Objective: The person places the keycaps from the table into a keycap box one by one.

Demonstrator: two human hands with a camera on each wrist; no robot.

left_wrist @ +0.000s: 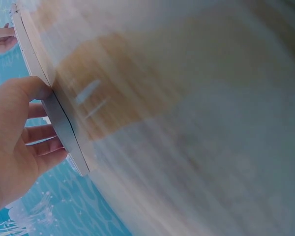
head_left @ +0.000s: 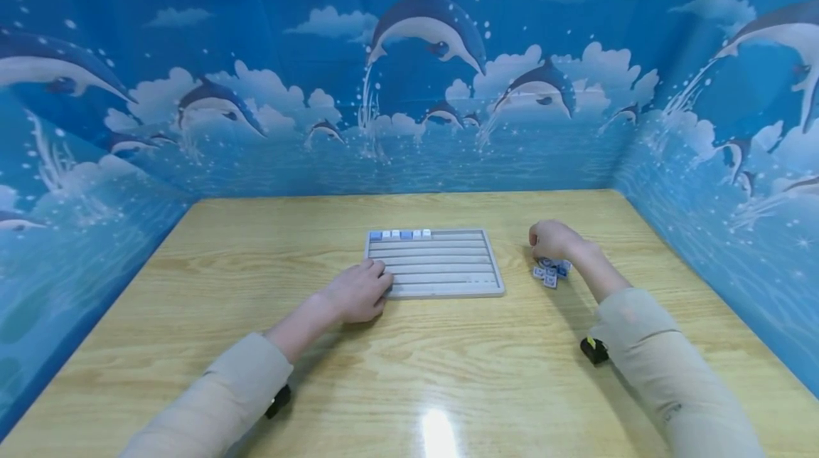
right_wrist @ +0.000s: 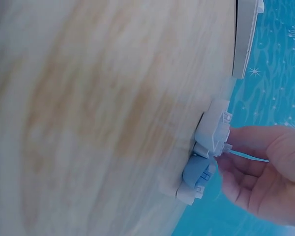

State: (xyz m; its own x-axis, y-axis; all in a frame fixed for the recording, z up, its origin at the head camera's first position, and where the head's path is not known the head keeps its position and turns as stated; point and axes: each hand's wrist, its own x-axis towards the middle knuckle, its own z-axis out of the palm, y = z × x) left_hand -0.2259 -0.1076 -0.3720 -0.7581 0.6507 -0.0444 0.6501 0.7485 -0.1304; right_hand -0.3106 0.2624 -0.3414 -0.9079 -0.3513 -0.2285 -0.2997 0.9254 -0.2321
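Note:
A grey ridged tray (head_left: 441, 259) lies on the table, with several blue and white keycaps (head_left: 406, 235) lined up along its top left row. My left hand (head_left: 360, 292) grips the tray's front left corner. In the left wrist view the thumb (left_wrist: 39, 88) presses the tray's front side, and the fingers bend over its top. Right of the tray, my right hand (head_left: 555, 239) reaches over a loose pile of keycaps (head_left: 549, 273). Seen from the right wrist, its thumb and forefinger close around a small white keycap (right_wrist: 226, 147) at the pile's edge; the palm partly hides the grip.
The wooden table (head_left: 256, 230) is bounded by a blue dolphin-print curtain (head_left: 409, 159) at the back and both sides. A black wrist device (head_left: 595, 350) hangs under the right sleeve, another (head_left: 278, 401) under the left.

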